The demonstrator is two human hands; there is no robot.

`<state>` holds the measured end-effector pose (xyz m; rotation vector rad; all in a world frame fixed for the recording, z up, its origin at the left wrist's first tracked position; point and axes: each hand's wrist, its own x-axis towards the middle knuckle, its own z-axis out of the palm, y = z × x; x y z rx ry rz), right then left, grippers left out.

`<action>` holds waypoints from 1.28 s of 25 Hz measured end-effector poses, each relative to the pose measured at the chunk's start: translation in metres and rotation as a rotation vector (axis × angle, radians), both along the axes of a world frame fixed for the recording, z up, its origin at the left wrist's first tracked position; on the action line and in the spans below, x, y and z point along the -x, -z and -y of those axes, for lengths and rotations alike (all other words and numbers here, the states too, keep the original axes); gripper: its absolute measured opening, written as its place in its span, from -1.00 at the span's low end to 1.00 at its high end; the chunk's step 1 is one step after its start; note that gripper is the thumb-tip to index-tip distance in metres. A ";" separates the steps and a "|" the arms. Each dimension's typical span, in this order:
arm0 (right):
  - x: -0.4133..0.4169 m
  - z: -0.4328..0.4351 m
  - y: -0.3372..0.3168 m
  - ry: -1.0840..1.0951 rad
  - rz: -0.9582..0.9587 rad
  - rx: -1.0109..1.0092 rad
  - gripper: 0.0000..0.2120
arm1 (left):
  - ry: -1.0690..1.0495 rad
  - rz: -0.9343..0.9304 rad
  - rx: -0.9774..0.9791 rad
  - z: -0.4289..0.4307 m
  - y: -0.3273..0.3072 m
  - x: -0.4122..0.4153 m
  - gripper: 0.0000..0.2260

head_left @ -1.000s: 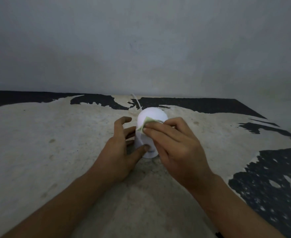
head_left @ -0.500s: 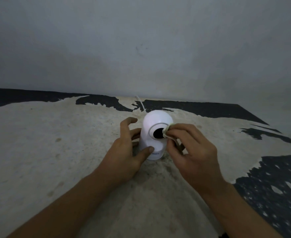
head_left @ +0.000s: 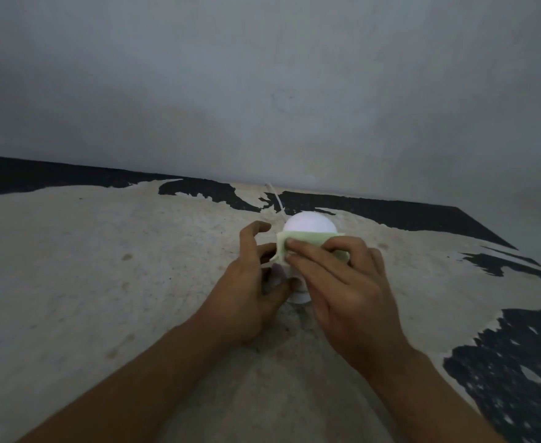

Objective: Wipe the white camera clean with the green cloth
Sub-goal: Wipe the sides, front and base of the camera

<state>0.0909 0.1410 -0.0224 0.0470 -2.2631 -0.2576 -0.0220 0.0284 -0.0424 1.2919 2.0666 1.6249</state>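
The white camera stands upright on the worn, pale surface, near the grey wall. A thin white cable runs from behind it toward the wall. The right hand presses the green cloth flat against the camera's front, fingers extended over the cloth. The left hand steadies the camera's lower body, thumb against its base, fingers curled loosely beside it.

1 head view, facing forward-down, close, seemingly dim
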 end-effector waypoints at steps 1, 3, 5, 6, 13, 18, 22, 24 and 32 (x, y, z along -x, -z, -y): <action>-0.001 0.000 -0.001 0.011 -0.019 0.021 -0.73 | -0.004 0.009 -0.001 0.000 0.000 0.000 -0.31; -0.001 0.001 0.000 0.026 -0.016 0.035 -0.72 | 0.018 0.018 -0.005 0.001 -0.001 0.001 -0.30; -0.002 0.003 0.003 0.006 0.015 0.025 -0.72 | 0.087 0.024 -0.006 0.004 -0.003 0.003 -0.28; -0.003 0.003 0.004 -0.004 0.008 0.030 -0.72 | 0.122 0.037 0.006 0.006 -0.004 0.005 -0.26; -0.007 -0.006 0.006 -0.055 -0.031 0.078 -0.74 | 0.109 -0.009 -0.045 0.013 -0.023 0.014 -0.56; -0.007 -0.003 0.018 -0.107 0.175 0.030 -0.78 | 0.143 -0.037 -0.029 0.015 -0.027 0.009 -0.64; -0.013 -0.006 0.018 -0.129 0.230 0.050 -0.79 | 0.151 -0.037 -0.021 0.016 -0.025 0.013 -0.56; -0.014 -0.008 0.015 -0.124 0.154 0.065 -0.80 | 0.163 -0.020 -0.032 0.016 -0.026 0.012 -0.56; -0.009 -0.001 0.022 -0.087 0.217 0.086 -0.74 | 0.139 -0.014 -0.050 0.013 -0.019 0.015 -0.52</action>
